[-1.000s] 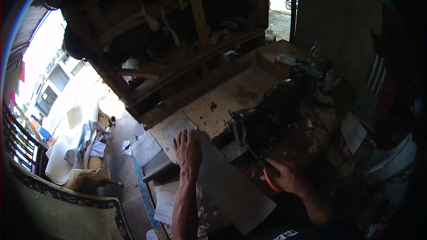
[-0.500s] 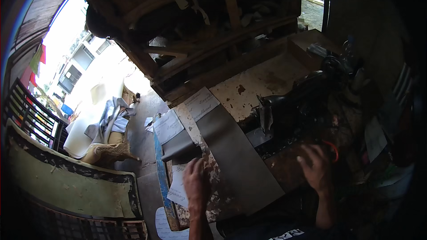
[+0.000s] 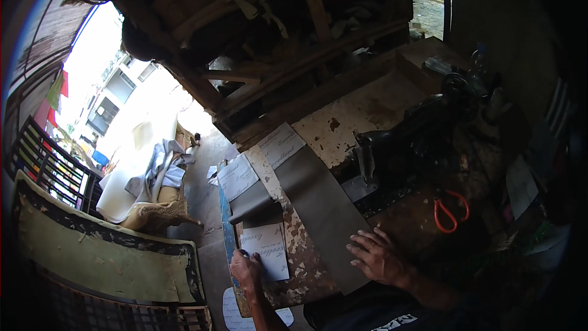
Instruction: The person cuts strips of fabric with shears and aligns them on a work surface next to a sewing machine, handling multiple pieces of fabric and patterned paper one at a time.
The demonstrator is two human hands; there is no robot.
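Observation:
My left hand (image 3: 246, 271) is at the left edge of the worktable, fingers curled and closed on the edge of a piece of dark upholstery material, whose white printed backing (image 3: 269, 246) faces up. Just beyond it, another part of dark material (image 3: 254, 201) lies folded, with white backing (image 3: 237, 176) above. My right hand (image 3: 381, 260) lies with spread fingers on the near right edge of a long dark strip of material (image 3: 321, 205), holding nothing. The strip runs across the table; its far end shows white backing (image 3: 282, 144).
A dark sewing machine (image 3: 404, 129) stands right of the strip. Red-handled scissors (image 3: 452, 211) lie nearer me. Behind is a wooden shelf frame (image 3: 312, 55). On the left are a padded panel (image 3: 110, 248) and a carved furniture frame with cloth (image 3: 156, 175).
My left hand has moved left and nearer to me, and the white-backed piece now lies more spread out. My right hand has moved left onto the dark strip, uncovering the scissors' handles.

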